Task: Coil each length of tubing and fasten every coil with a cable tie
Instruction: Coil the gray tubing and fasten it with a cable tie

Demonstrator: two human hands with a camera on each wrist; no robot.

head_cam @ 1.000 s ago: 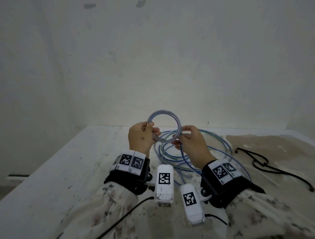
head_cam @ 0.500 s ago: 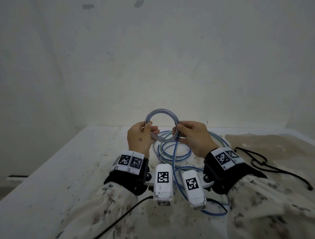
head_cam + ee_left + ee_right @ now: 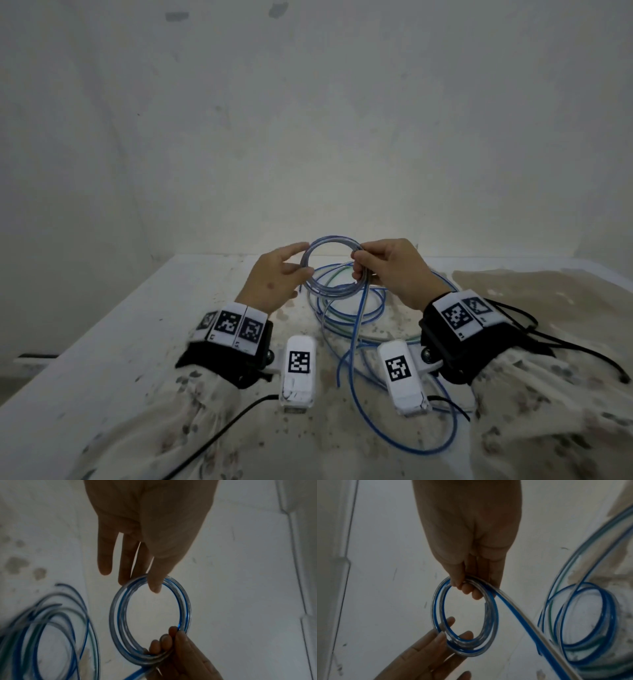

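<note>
A small coil of clear, blue-striped tubing [image 3: 329,238] is held up above the table between both hands. My right hand [image 3: 358,260] pinches its right side, thumb over curled fingers, also in the right wrist view [image 3: 465,586]. From that pinch the free tube [image 3: 359,325] trails down to the table. My left hand [image 3: 291,263] has straight, spread fingers. Its thumb tip [image 3: 154,586] lies against the coil [image 3: 116,615] and its fingers sit behind it. The right wrist view shows the coil [image 3: 435,605] resting on those fingers [image 3: 447,632].
More loose tubing [image 3: 349,318] with blue and green stripes lies in wide loops on the stained white table [image 3: 120,342]. A black cord [image 3: 625,378] lies at the right, partly hidden by my right wrist. Walls close off the back and the left.
My left hand has straightened its fingers out of its grip on the coil. My right hand rose to the coil's upper right, and the trailing tube has swung nearer to me.
</note>
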